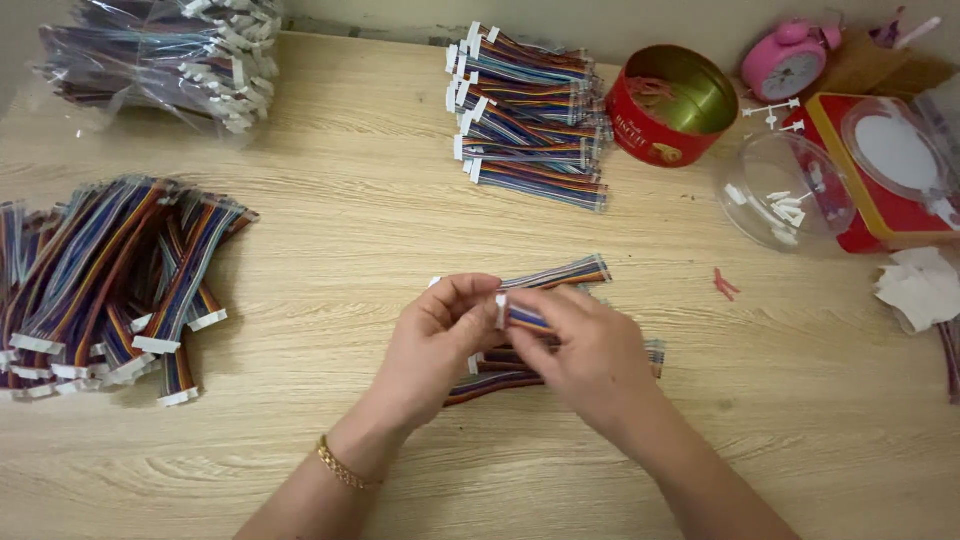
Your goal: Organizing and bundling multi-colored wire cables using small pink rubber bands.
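While the left hand [440,325] and right hand [580,345] pinch one wire bundle [545,275] mid-frame, a neat stack [530,120] sits up top and a loose pile [110,280] waits left on the desk [350,220].

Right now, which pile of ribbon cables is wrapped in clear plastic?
The far-left pile at the table's back corner; the loose heap and the stacked pile are unwrapped.
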